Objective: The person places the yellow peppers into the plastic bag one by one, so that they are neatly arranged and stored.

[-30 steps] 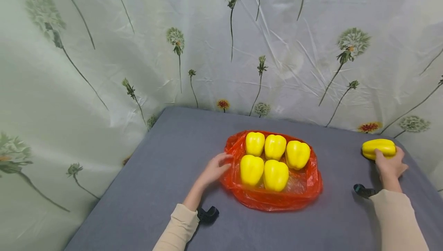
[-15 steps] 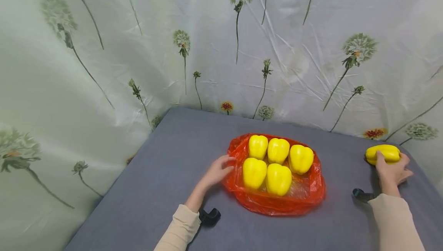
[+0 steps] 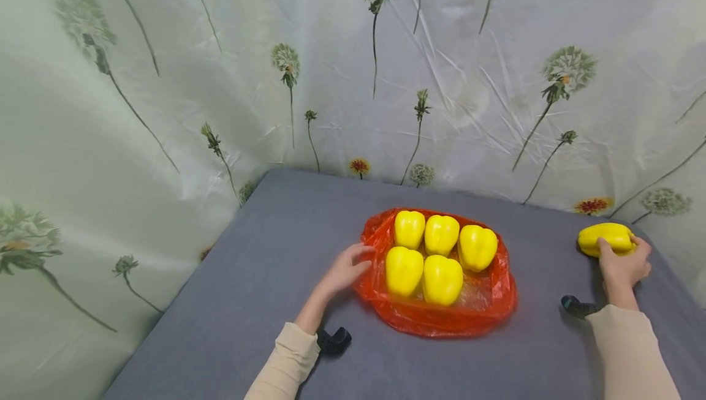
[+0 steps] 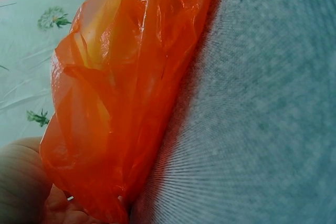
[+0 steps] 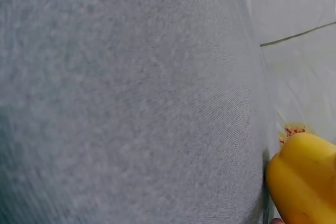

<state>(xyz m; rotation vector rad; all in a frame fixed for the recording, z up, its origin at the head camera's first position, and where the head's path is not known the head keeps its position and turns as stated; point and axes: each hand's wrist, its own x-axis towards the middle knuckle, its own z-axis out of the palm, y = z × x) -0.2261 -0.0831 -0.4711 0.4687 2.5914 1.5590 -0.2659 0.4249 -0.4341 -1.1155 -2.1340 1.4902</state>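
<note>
A red plastic bag [image 3: 485, 311] lies spread on the grey table [image 3: 265, 253] with several yellow bell peppers [image 3: 441, 234] standing on it in two rows. My left hand [image 3: 347, 268] is at the bag's left edge; in the left wrist view its thumb and palm [image 4: 21, 182] pinch the crumpled bag edge [image 4: 121, 93]. Far right, near the table's back corner, another yellow pepper [image 3: 603, 237] lies on its side. My right hand [image 3: 620, 265] grips it from the near side, fingers curled over it. The right wrist view catches that pepper [image 5: 304, 182] at its lower right corner.
A pale curtain printed with dandelions [image 3: 165, 81] hangs around the table's back and left sides. Black wrist-camera mounts [image 3: 333, 340] [image 3: 573, 306] sit beside each sleeve. Bare grey cloth stretches left of the bag and between the bag and the right hand.
Only the head view shifts a little. Both hands, the bag and the peppers stay where they were.
</note>
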